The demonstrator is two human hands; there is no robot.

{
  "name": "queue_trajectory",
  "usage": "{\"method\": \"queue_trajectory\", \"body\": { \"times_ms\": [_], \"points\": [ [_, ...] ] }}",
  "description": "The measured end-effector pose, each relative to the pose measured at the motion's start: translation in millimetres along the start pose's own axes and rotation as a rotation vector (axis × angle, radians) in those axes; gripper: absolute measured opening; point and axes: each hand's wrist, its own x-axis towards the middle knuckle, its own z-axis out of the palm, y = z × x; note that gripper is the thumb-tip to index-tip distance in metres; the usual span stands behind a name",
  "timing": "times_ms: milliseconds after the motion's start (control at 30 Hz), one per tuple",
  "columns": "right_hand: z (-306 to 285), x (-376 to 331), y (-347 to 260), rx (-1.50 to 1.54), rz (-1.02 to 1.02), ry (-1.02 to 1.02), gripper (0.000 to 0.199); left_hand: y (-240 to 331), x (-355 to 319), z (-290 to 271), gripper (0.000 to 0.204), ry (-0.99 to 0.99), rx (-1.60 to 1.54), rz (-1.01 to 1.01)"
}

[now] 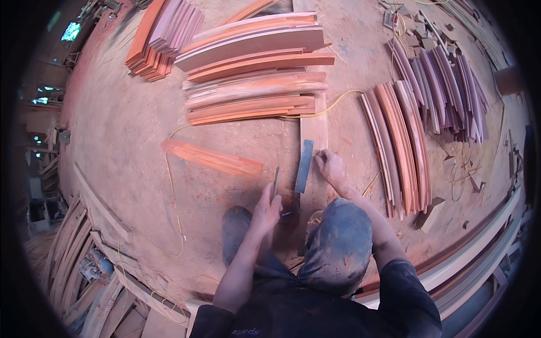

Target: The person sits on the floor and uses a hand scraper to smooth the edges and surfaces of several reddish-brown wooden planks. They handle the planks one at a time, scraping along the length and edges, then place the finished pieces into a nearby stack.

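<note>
My left hand [267, 209] is closed round a thin dark strip [276, 181] that stands up out of the fist; its exact kind does not show. Right of it, a flat blue-grey strip [304, 166], like a metal plate, lies aslant on a long pale board [316, 129] between my legs. Just beside the strip's right edge, my right hand [332, 167] rests over the board with its fingers curled in. What those fingers hold, if anything, is hidden. An orange-brown wooden piece [214, 158] lies on the floor ahead of my left hand.
Stacked curved wooden slats [253, 93] lie ahead, with another bundle [403, 146] to the right and purplish slats [445, 93] beyond. A further stack [163, 39] sits far left. A yellow cord [341, 100] crosses the dusty floor. Long planks [479, 248] lie at the lower right.
</note>
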Motion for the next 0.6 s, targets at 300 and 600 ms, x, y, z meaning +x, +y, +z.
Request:
{"method": "queue_trajectory", "body": {
  "times_ms": [300, 600],
  "points": [
    [-18.1, -28.3, -6.6, -0.354, -0.336, -0.263, 0.104, -43.9, 103.1, 89.4, 0.033, 0.371, 0.099, 0.039],
    [-27.9, -14.9, 1.2, -0.438, -0.317, -0.396, 0.113, -31.7, 88.9, 100.3, 0.045, 0.276, 0.011, 0.123]
  ]
}}
